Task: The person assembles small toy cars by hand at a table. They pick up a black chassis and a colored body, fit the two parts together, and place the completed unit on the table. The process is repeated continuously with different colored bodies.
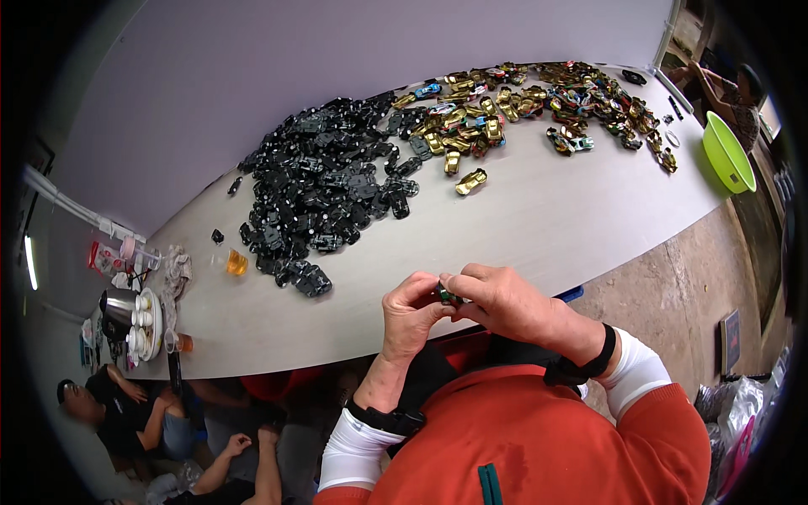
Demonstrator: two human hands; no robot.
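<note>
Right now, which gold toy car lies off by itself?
The gold car lying alone on the bare table, just below the colourful pile, apart from the others.

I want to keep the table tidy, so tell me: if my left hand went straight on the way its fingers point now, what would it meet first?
The left hand curls right around a small toy car, so it would meet the right hand first; they already touch.

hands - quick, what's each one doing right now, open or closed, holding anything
Left hand: closed, fingers pinching a small toy car piece.
Right hand: closed on the same small toy car piece from the other side.
</note>
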